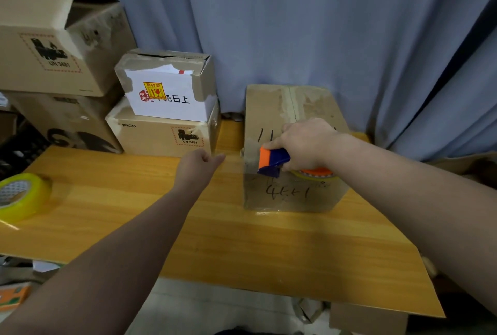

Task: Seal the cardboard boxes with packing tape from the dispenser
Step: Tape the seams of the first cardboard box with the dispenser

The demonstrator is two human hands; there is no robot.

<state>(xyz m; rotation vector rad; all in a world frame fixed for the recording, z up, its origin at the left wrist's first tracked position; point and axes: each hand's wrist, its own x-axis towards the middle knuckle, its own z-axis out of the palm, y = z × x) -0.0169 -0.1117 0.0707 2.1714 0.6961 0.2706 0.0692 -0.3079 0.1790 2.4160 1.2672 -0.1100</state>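
Left hand (pixel 200 164) loosely curled, grasping nothing, above glossy wood-grain table (pixel 215 232). Right hand (pixel 306 143) grips orange-and-blue plastic dispenser (pixel 273 161) atop scuffed cardboard box (pixel 269 114), table's right side. Dispenser's tape roll mostly hidden under wrist. Marker scrawl illegible.

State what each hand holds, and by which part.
Right hand grips the tape dispenser at its handle end, behind the blue-and-orange head, on the cardboard box. Left hand holds nothing.

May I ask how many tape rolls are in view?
2: a yellow roll at the table's left edge; a second roll in the dispenser the right hand grips on the box. Others possibly hidden.
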